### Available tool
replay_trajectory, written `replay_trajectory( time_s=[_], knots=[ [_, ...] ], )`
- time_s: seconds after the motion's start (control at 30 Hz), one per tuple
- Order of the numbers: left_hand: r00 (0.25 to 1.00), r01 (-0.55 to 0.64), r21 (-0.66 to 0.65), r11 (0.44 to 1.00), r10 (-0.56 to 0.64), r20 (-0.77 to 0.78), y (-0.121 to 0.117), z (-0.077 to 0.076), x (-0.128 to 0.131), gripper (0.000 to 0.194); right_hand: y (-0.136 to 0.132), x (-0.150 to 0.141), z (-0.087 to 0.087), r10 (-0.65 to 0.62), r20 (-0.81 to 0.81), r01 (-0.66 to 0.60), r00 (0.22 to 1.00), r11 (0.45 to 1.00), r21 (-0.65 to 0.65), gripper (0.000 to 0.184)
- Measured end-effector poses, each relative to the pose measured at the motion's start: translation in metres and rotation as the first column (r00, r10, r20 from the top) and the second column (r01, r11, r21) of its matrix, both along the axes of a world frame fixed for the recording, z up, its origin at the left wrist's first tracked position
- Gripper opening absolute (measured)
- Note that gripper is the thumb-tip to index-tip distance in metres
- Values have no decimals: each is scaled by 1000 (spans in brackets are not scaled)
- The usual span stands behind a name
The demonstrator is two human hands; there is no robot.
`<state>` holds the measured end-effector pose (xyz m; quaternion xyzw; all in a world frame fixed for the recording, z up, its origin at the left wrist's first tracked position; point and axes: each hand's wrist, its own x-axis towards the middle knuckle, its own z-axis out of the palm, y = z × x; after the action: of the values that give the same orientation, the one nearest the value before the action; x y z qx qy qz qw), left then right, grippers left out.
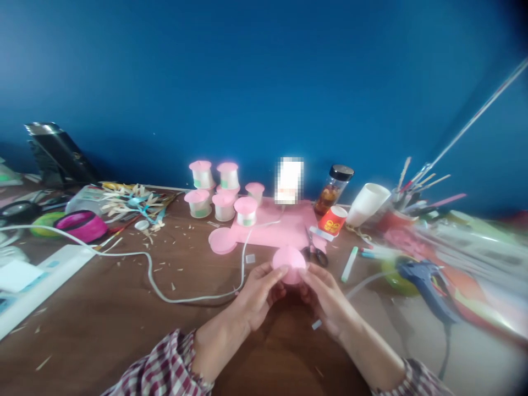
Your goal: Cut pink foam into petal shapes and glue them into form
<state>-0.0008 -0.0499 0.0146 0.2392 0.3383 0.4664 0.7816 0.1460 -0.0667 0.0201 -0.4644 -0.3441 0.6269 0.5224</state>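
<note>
Between my left hand (264,289) and my right hand (324,289) is a round pink paper disc (289,258), held over the near side of the table. Both thumbs press on its face and the other fingers curl behind it. Whether anything sits beneath the disc is hidden. Just beyond lies a pink sheet (280,225), with scissors (317,256) at its near right edge. Loose pink discs (223,241) rest left of the sheet. Several white paper cups topped with pink discs, such as the front cup (246,212), stand farther back, some stacked.
A white cable (181,301) winds across the table. At right are a glue gun (424,280), a marker (350,264), a red cup (333,220), a white cup (367,203) and a jar (333,190). A power strip (45,280) lies at left.
</note>
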Motion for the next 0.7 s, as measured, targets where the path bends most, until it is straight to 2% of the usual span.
replay_trajectory(
  time_s=[0.23,0.5,0.6,0.7],
  knots=[
    [1000,-2,-25,1000,3,24,0,2,0,26,-1,-2,1,-11,43,12,999,1000,-15,28],
    [1000,6,-4,1000,-6,-1,2,1,-6,28,3,1,14,72,234,-89,970,994,64,32],
    [1000,-3,-10,1000,3,4,1,4,-10,28,11,4,19,68,301,-95,951,993,76,32],
    [998,-63,-2,998,63,7,-2,7,-12,32,28,6,18,16,397,-66,918,991,113,33]
  ],
)
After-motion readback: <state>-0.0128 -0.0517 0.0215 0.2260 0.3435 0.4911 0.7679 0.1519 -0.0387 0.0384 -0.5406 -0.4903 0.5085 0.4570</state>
